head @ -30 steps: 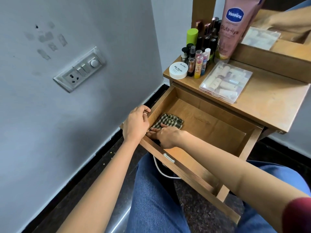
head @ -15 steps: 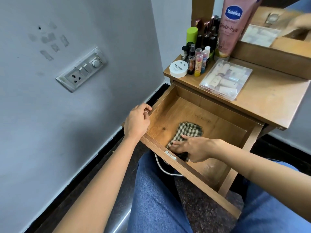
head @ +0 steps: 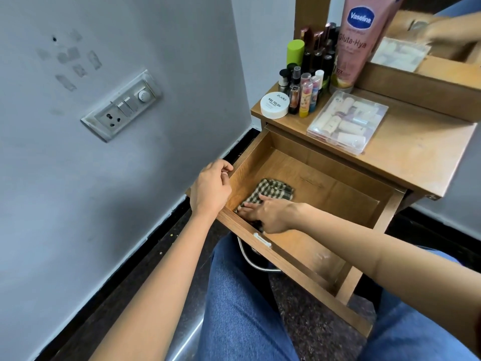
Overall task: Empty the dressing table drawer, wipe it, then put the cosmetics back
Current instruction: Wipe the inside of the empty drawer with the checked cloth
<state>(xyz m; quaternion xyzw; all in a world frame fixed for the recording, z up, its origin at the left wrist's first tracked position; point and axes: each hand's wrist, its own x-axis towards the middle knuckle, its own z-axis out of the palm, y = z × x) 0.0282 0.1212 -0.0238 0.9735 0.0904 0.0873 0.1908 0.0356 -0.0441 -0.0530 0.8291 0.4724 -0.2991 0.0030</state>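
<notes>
The drawer (head: 325, 194) is pulled out and holds only a checked cloth (head: 270, 190), lying in its near-left corner at about 9 o'clock. The right hand (head: 268, 214) is pressed flat on the cloth's near edge, fingers together and extended. The left hand (head: 210, 188) is curled over the drawer's left wall, fingers clamped on the wood. The cosmetics are set on the worktop (head: 416, 149) at 12 o'clock: small bottles (head: 304, 87), a white jar (head: 274, 105), a clear plastic box (head: 347, 121) and a pink lotion tube (head: 356, 40).
</notes>
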